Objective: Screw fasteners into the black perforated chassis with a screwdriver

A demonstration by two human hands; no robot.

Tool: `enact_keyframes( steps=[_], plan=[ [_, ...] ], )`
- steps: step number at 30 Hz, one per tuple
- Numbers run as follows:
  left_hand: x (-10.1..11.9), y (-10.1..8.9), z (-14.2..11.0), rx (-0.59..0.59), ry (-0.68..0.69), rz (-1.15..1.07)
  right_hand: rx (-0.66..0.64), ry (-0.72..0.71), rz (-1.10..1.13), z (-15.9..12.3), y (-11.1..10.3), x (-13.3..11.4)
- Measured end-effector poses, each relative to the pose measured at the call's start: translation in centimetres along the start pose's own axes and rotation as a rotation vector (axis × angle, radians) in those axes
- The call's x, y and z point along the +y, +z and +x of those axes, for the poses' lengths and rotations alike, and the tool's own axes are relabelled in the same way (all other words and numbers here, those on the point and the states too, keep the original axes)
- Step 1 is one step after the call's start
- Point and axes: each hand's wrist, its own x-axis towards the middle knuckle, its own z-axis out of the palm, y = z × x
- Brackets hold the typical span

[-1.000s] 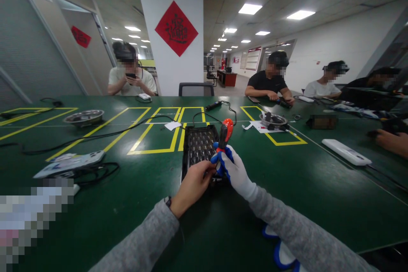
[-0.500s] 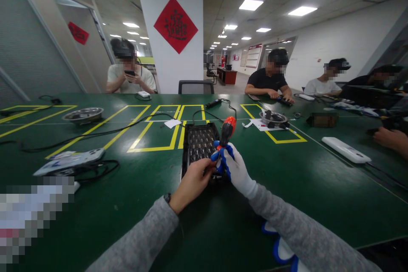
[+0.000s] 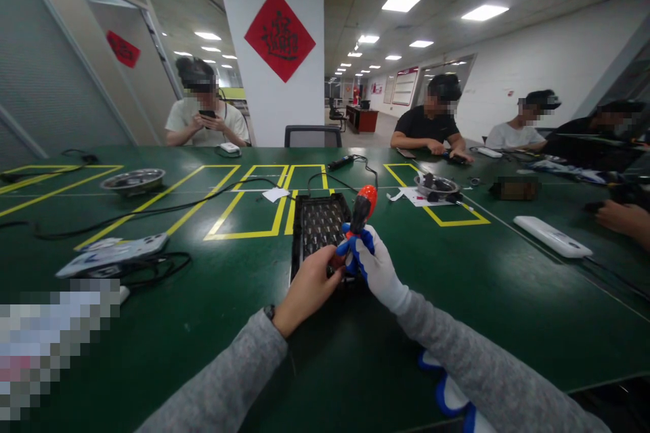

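My right hand [image 3: 378,264], in a white and blue work glove, is closed around a screwdriver [image 3: 363,206] with a red and black handle, its handle end pointing up. Bare and wearing a dark wristband, my left hand [image 3: 315,284] reaches in from the left. Its fingers are pinched together beside the gloved fingertips, and whatever they hold is hidden. Under both hands lies a black tray [image 3: 296,230] with rows of small metallic-looking pieces in it. The screwdriver's tip is out of sight behind the fingers.
A spare glove [image 3: 449,396] lies under my right forearm. Metal bowls [image 3: 133,181] [image 3: 437,186], a white power strip [image 3: 551,237], a paper scrap [image 3: 275,195] and black cables sit on the green table [image 3: 244,284]. Several people sit around it.
My left fingers have shifted slightly at the gloved fingertips. The screwdriver stays upright in my right hand. Across the table, a person's phone has lowered a little.
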Motion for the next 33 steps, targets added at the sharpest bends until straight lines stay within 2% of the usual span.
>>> enact_keyframes(
  steps=[9, 18, 25, 33],
  plan=[
    [-0.19, -0.01, -0.05, -0.013, 0.038, -0.069, -0.01, 0.031, 0.046, 0.23, -0.22, 0.18],
    [-0.54, 0.22, -0.09, 0.065, -0.017, -0.061, 0.01, 0.011, 0.034, 0.25, -0.4, 0.52],
    [-0.57, 0.27, -0.15, 0.046, 0.036, -0.065, 0.02, 0.007, -0.016, 0.33, -0.54, 0.62],
    [-0.59, 0.25, -0.07, 0.07, -0.02, -0.051, 0.008, 0.008, -0.01, 0.12, -0.46, 0.38]
  ],
)
